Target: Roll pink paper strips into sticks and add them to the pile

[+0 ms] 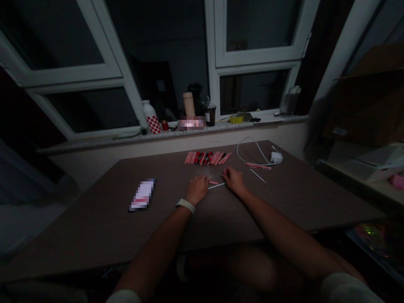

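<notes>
My left hand [198, 188], with a pale band on its wrist, rests on the table with fingers curled. A short pink tube [213, 182] sticks out from its fingertips toward the right. My right hand [233, 180] is closed in a pinch just across from it, with a small red piece [224, 172] at the fingertips. Between both hands a thin white stick [216, 185] lies slanted on the tabletop. Beyond them is a row of slim pink, red and black pen-like sticks [208, 158]. Dim light hides the finer details.
On the brown table [104, 227] lie a phone [142, 194] at left, a white charger [275, 157] with a looped cable, pink sticks [257, 166] and another white stick [258, 176] at right. Bottles and a cup [210, 115] line the windowsill.
</notes>
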{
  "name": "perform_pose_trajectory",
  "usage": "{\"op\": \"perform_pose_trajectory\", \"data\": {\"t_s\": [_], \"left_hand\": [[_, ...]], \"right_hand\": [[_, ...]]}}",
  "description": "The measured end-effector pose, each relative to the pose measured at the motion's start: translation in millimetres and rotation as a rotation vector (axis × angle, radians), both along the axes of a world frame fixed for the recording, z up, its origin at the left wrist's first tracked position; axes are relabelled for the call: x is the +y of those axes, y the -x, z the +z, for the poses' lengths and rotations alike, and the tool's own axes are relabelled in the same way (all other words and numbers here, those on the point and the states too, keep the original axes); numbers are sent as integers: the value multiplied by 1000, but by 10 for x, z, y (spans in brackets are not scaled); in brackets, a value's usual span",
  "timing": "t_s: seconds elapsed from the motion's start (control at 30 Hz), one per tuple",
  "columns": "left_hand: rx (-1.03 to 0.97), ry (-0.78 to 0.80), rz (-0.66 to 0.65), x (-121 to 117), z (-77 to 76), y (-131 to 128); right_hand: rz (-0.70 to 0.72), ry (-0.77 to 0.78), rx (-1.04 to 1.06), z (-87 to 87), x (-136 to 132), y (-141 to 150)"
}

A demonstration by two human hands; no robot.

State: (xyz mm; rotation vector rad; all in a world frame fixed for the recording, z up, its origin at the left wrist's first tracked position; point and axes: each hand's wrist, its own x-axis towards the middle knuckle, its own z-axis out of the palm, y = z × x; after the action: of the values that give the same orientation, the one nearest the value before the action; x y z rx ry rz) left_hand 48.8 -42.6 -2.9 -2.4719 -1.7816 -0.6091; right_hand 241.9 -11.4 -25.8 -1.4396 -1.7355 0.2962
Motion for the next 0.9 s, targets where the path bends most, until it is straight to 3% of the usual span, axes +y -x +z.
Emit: {"op": "perform_pose_trajectory", "data": {"t_s": [0.37, 0.9], "left_hand": [[-27, -12, -20, -29, 12, -8], [-67, -6, -29, -54, -21, 7]], "right_hand": [[80, -41, -162, -7, 18, 44], [39, -72, -224, -24, 21, 15]]}}
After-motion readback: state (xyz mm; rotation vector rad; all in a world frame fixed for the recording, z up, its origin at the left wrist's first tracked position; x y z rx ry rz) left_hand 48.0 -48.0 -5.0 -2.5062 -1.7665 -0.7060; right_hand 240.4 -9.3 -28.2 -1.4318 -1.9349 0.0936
